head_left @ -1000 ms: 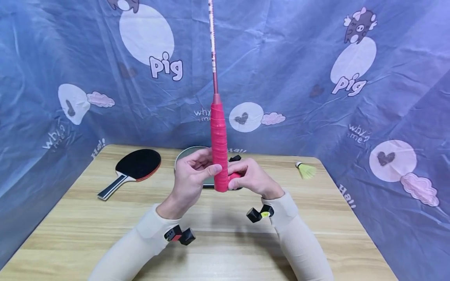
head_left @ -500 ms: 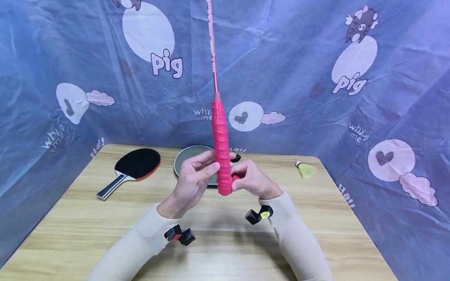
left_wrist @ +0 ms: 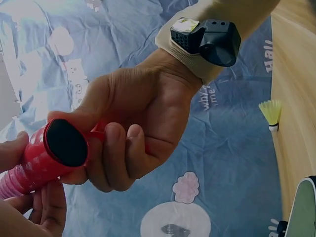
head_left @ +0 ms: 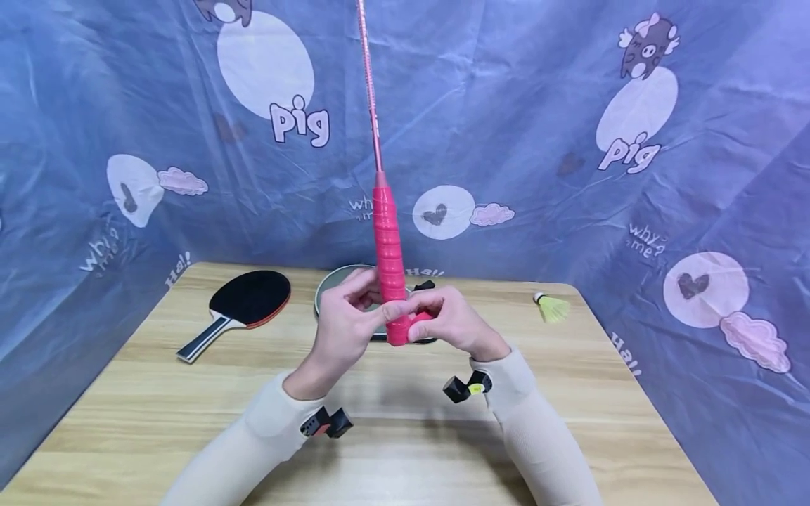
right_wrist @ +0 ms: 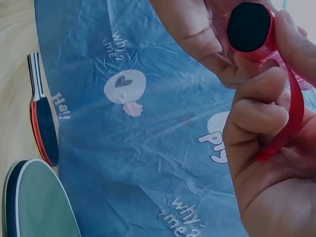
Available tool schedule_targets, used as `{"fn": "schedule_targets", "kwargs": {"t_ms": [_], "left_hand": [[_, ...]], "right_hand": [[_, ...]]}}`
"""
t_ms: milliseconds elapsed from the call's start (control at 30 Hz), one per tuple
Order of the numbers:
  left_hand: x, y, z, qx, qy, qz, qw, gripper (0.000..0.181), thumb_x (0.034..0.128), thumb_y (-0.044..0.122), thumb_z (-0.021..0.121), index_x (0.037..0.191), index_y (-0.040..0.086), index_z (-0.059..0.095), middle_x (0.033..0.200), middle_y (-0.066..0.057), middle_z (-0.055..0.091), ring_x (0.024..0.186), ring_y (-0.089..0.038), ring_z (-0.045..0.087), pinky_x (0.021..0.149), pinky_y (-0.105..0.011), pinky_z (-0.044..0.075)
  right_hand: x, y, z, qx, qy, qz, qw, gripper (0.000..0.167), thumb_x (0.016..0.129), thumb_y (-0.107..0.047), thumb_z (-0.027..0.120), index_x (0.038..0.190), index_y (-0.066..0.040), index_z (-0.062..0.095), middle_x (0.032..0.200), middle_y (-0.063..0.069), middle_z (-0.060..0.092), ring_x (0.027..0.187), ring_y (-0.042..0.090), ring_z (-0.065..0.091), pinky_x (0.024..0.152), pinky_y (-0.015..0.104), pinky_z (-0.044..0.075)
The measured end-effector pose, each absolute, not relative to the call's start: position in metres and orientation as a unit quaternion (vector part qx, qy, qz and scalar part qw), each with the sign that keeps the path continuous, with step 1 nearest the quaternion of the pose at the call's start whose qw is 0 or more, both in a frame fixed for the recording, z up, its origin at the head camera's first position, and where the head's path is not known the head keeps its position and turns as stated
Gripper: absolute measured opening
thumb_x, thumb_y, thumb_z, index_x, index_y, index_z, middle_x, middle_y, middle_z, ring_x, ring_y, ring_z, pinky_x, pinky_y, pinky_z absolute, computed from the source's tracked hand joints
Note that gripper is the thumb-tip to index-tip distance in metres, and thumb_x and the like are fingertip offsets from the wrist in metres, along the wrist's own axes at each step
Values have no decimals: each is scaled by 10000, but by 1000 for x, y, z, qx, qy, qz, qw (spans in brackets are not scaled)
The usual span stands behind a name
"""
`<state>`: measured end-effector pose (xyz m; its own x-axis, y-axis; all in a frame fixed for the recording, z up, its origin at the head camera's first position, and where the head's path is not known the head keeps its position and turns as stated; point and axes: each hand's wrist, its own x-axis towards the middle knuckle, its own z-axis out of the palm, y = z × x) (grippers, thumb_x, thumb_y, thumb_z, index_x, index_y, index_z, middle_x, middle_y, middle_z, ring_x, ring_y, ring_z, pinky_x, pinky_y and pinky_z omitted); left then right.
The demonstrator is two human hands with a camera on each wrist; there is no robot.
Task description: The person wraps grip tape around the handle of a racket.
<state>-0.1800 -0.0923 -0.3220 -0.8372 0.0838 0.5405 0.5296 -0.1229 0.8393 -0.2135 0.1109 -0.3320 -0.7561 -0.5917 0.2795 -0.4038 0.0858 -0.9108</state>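
In the head view a badminton racket stands nearly upright, its pink-red wrapped handle low and its thin shaft leaning left; its head is out of frame. My left hand pinches the lower handle between thumb and fingers. Close on the other side, my right hand grips a strip of red grip tape with curled fingers, beside the handle's end. In the right wrist view that strip runs from the handle into the right palm. A dark butt cap faces the left wrist camera.
A black table-tennis bat lies on the wooden table at left. Behind the hands is a green oval object with a pale rim, partly hidden. A yellow shuttlecock lies at right. Blue printed cloth surrounds the table.
The racket has turned and its shaft tilts further left. My left thumb has moved across the front of the handle toward the right hand, which stays beside the handle's end.
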Motion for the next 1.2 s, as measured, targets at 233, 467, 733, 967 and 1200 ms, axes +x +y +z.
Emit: {"fn": "schedule_targets", "kwargs": {"t_ms": [233, 467, 733, 967, 1200], "left_hand": [[-179, -95, -323, -233, -602, -752, 130, 484, 801, -92, 776, 1269, -69, 655, 1142, -300, 705, 883, -104, 711, 877, -233, 605], [-182, -94, -326, -219, -576, -782, 90, 522, 871, -90, 691, 1379, -73, 568, 1244, -329, 664, 998, -96, 709, 924, -226, 588], [-186, -96, -332, -251, -485, -837, 28, 493, 925, -123, 569, 1411, -132, 485, 1141, 8, 767, 1018, -152, 747, 935, -259, 594], [-185, -95, -333, -258, -509, -821, 37, 493, 926, -47, 576, 1406, -74, 466, 1263, -99, 700, 1097, -143, 678, 968, -219, 545], [-187, -91, -337, -190, -622, -750, 120, 544, 815, -10, 812, 1306, 28, 581, 1090, -141, 644, 920, -143, 645, 821, -207, 562]], "right_hand": [[-213, 110, -334, -313, 741, -590, 65, 382, 810, -167, 852, 989, 138, 708, 839, -99, 695, 714, 31, 555, 626, 170, 484], [-215, 108, -337, -311, 737, -597, 67, 501, 804, -277, 864, 1020, 141, 694, 860, -105, 726, 724, 35, 591, 652, 184, 510], [-218, 105, -341, -328, 714, -613, 89, 688, 773, -404, 868, 1039, 192, 651, 933, -114, 741, 748, 43, 621, 679, 185, 528], [-217, 104, -342, -318, 724, -609, 64, 443, 813, -216, 847, 1038, 134, 692, 857, -103, 719, 730, 48, 615, 652, 187, 520], [-215, 104, -343, -309, 740, -594, 64, 459, 801, -173, 851, 1063, 160, 673, 848, -98, 692, 714, 43, 613, 643, 187, 522]]}}
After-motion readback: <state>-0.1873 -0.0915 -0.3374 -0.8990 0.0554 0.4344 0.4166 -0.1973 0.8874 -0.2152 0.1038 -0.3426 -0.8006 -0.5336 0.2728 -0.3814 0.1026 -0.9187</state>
